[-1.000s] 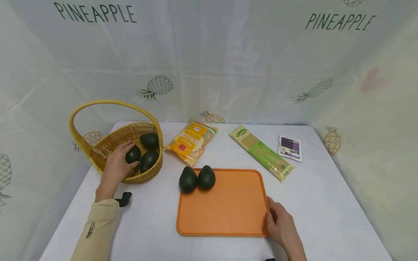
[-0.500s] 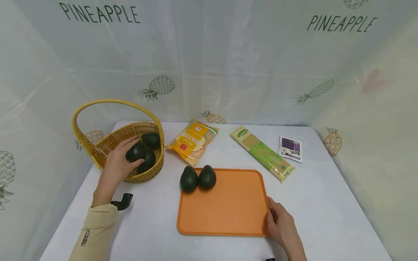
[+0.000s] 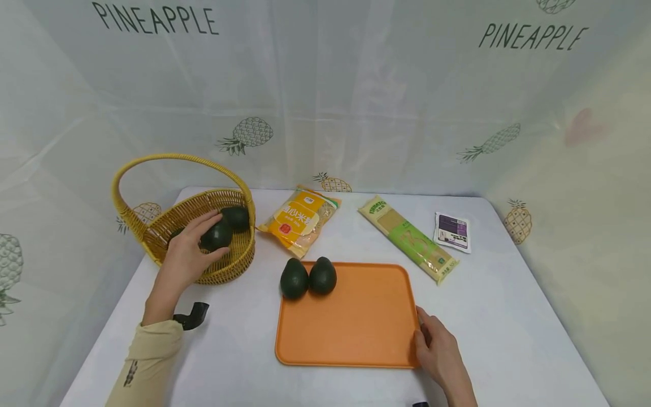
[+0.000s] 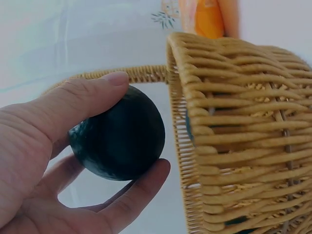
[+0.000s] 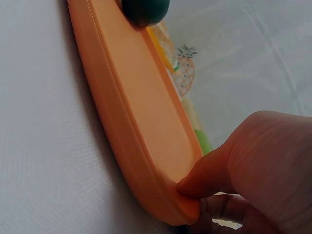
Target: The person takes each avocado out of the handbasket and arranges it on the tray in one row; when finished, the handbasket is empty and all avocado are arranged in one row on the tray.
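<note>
Head view: your left hand [image 3: 185, 254] grips an avocado [image 3: 216, 235] at the basket [image 3: 235, 272], frame left, the orange tray [image 3: 351, 322] (your right hand [image 3: 439, 346] pinches its edge) lying rightward, lower centre.

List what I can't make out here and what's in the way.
Head view: the dark shape inside the basket, mostly covered by the left hand.
Head view: fine print on the sachet, too small to read.
Head view: the black object, cut off by the bottom edge.
Left wrist view: the basket's contents, mostly screened by its woven wall.
Right wrist view: the avocado, cut off by the top edge.
</note>
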A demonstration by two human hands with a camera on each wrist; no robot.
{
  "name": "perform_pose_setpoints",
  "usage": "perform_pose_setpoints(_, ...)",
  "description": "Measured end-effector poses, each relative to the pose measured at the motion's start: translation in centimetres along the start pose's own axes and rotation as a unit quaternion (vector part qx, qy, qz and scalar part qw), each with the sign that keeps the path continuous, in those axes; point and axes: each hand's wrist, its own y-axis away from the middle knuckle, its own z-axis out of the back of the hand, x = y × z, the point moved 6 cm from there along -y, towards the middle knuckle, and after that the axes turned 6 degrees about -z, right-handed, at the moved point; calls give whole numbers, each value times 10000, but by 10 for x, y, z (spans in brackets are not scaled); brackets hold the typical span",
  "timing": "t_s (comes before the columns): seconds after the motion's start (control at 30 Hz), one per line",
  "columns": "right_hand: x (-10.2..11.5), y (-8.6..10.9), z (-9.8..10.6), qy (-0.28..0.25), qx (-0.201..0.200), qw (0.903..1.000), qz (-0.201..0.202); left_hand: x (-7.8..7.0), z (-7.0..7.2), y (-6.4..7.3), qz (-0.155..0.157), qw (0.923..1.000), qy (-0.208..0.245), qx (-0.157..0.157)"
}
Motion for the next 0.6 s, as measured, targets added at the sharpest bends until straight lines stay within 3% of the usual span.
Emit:
perform_pose_setpoints(0.23,1,1,1,22,-59,10000,28,-14,2,2,-278,9995,-6,-173)
perform_pose_setpoints(0.47,0,1,1,10,-157,9997,183,-23,0,4,-226,9997,15,-117)
perform_pose_setpoints(0.6,0,0,1,15,-132,9998,139,-30,-2,8,-365,9991,8,-208)
